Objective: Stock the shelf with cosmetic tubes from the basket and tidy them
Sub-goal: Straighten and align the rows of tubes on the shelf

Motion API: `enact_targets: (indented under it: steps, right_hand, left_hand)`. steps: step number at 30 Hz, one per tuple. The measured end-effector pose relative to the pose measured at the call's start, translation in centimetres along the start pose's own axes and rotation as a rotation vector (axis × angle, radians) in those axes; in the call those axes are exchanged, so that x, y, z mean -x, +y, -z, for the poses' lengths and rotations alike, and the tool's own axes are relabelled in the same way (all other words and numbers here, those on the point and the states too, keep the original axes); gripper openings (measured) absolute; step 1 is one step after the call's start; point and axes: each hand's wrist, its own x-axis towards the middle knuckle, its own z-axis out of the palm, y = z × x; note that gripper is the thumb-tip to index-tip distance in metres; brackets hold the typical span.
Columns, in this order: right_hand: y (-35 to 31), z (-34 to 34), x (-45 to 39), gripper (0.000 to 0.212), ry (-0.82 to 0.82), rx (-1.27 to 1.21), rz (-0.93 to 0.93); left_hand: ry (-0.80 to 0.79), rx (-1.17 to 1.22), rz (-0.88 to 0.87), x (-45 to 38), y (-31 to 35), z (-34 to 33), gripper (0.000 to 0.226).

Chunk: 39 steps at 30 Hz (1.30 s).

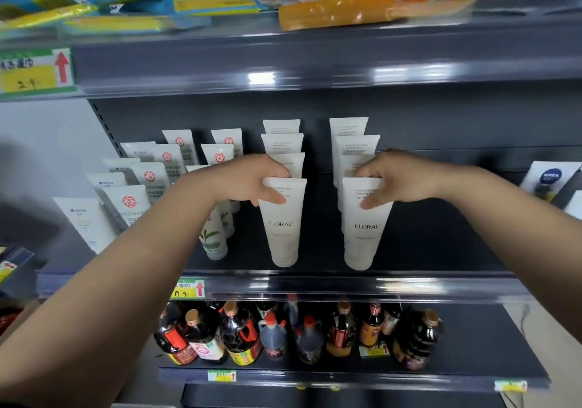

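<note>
Both hands (252, 181) (393, 181) pinching two front FLORAL tubes (283, 218) (362, 225), four per row

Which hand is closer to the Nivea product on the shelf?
Right. The right hand holds a Floral tube not far left of the Nivea product; the left hand holds another Floral tube farther left.

Dark shelving unit (315, 61) — pale wall (37, 143)

You see matt white plastic tubes (285, 221), dark smooth metal shelf (425, 244), glossy bottles (239, 335) lower centre, shiny orange wrappers (362, 7) top.
</note>
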Motion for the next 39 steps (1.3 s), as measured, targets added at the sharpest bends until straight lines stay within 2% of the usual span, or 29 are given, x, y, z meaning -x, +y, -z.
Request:
enact_targets:
  steps: [5,9,14,24,39]
  right_hand:
    - [-0.3,0.02,0.48,0.015,-0.019,-0.061,-0.004]
    - [-0.22,0.0,0.52,0.017,-0.008,-0.065,-0.007]
    - [0.02,-0.15,0.62,0.016,-0.008,-0.079,-0.009]
    - [0.04,-0.18,0.66,0.018,0.009,-0.066,-0.004]
    - [0.1,-0.21,0.49,0.022,-0.003,-0.036,-0.003]
  left_hand:
    - [-0.013,0.022,-0.025,-0.01,-0.21,0.08,0.022]
    - [-0.017,-0.01,-0.068,-0.31,-0.61,0.1,0.009]
    - [-0.012,-0.036,-0.11,-0.18,-0.79,-0.05,0.017]
    - [-0.025,-0.017,-0.101,-0.15,-0.92,-0.02,0.025]
    - [-0.014,-0.096,-0.089,0.37,-0.7,-0.14,0.021]
